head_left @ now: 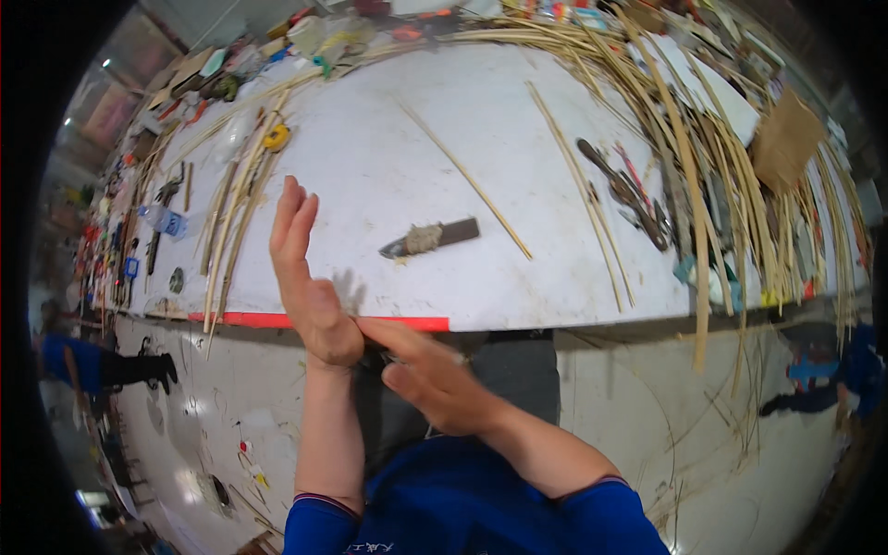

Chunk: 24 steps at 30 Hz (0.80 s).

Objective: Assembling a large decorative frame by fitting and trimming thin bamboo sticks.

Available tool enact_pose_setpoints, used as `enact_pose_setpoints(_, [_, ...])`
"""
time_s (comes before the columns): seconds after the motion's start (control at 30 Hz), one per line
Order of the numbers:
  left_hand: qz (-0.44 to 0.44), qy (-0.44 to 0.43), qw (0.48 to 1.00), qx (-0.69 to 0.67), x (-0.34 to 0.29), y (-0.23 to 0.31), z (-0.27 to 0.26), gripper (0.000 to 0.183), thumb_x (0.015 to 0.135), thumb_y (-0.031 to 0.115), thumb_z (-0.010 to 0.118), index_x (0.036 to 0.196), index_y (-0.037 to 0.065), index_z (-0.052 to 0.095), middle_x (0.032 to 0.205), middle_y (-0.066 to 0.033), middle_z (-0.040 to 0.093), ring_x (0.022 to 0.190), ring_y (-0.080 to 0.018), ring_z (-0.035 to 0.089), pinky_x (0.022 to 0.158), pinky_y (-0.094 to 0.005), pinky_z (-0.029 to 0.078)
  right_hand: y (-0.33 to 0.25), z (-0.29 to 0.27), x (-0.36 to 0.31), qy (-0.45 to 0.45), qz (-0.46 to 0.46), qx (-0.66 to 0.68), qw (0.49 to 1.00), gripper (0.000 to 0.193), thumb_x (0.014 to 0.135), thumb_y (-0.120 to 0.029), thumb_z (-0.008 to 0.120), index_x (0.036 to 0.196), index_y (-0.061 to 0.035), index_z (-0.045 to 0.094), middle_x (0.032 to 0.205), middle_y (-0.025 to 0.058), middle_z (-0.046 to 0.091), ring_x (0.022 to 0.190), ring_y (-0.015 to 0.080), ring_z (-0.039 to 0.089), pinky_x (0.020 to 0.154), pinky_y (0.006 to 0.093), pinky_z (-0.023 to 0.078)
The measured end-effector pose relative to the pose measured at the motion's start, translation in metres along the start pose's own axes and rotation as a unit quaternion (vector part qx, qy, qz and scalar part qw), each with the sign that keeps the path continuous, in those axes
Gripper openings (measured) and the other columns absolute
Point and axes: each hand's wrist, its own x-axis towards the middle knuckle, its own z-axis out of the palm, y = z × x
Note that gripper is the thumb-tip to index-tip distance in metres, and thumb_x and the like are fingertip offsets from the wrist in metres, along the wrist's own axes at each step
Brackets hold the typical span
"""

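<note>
My left hand (314,287) is raised at the table's front edge, fingers stretched upward, nothing in it. My right hand (435,375), slightly blurred, reaches across with fingers extended, their tips at or close to the base of my left palm; whether they touch I cannot tell. No object shows in it. Beyond them on the white tabletop (370,148) lies a flat dark blade-like tool (460,231) with a pointed end and a greyish wrapping round its middle. A single thin bamboo strip (467,178) lies slantwise behind it.
A red strip (398,324) runs along the front edge. Bamboo strips (242,199) and a yellow tape measure (277,138) lie left, beside a plastic bottle (162,220). Right are a dark two-handled tool (624,192) and piled bamboo strips (694,176). People (88,365) stand at both sides.
</note>
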Motion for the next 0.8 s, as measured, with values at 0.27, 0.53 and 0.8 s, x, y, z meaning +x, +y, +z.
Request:
enact_pose_setpoints(0.27, [-0.117,-0.183,0.976,0.008,-0.042,0.034,-0.024,0.011,0.095,0.006,0.064,0.100,0.000,0.072,0.109,-0.0199,0.075,0.088,-0.0307,0.073,0.075,-0.0337,0.057,0.009,-0.146,0.014,0.222,0.040,-0.618,0.753,0.020,0.083,-0.013,0.076,0.094,-0.0026,0.062,0.091,0.0155,0.059,0.085,0.0346,0.061,0.073,0.0471,0.049])
enact_pose_setpoints(0.53, [-0.160,-0.240,0.954,-0.078,-0.085,0.040,0.003,0.018,0.086,-0.002,0.074,0.103,0.003,0.071,0.098,-0.0140,0.075,0.089,-0.0316,0.073,0.077,-0.0391,0.058,0.041,-0.168,0.031,0.117,0.092,-0.683,0.715,0.016,0.080,-0.011,0.071,0.088,-0.0031,0.059,0.090,0.0160,0.061,0.084,0.0349,0.063,0.072,0.0479,0.052])
enact_pose_setpoints(0.8, [-0.191,-0.275,0.938,-0.093,-0.086,0.041,0.001,0.014,0.090,-0.003,0.072,0.103,0.001,0.071,0.095,-0.0154,0.074,0.085,-0.0301,0.073,0.073,-0.0361,0.057,0.020,-0.170,0.034,0.099,0.150,-0.626,0.759,0.016,0.086,-0.012,0.069,0.091,-0.0003,0.059,0.088,0.0172,0.067,0.082,0.0371,0.068,0.071,0.0498,0.055])
